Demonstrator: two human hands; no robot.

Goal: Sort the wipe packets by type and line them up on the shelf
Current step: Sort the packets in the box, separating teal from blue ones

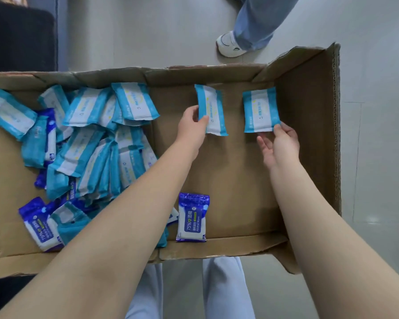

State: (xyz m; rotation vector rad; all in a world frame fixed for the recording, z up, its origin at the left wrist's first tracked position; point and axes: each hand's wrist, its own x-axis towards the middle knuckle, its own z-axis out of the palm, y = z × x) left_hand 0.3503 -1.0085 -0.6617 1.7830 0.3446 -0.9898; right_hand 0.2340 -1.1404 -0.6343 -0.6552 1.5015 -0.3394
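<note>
A wide cardboard box [309, 125] holds wipe packets. My left hand [192, 126] pinches the lower left edge of a light-blue-and-white packet [213, 107] near the far wall. Right of it lies a second light-blue packet [260, 111]. My right hand [280, 143] touches that packet's lower right corner with its fingertips, the other fingers spread loosely. A dark-blue 75% alcohol wipe packet [192, 217] lies alone by the near wall. A jumbled heap of several light-blue and dark-blue packets [83, 146] fills the box's left half, partly hidden by my left forearm.
The box's right half shows bare cardboard floor [240, 176] between the packets. Its right flap [332, 111] stands upright. Another person's trouser leg and white shoe [230, 43] stand on the grey floor beyond the box. A dark object [19, 35] sits at top left.
</note>
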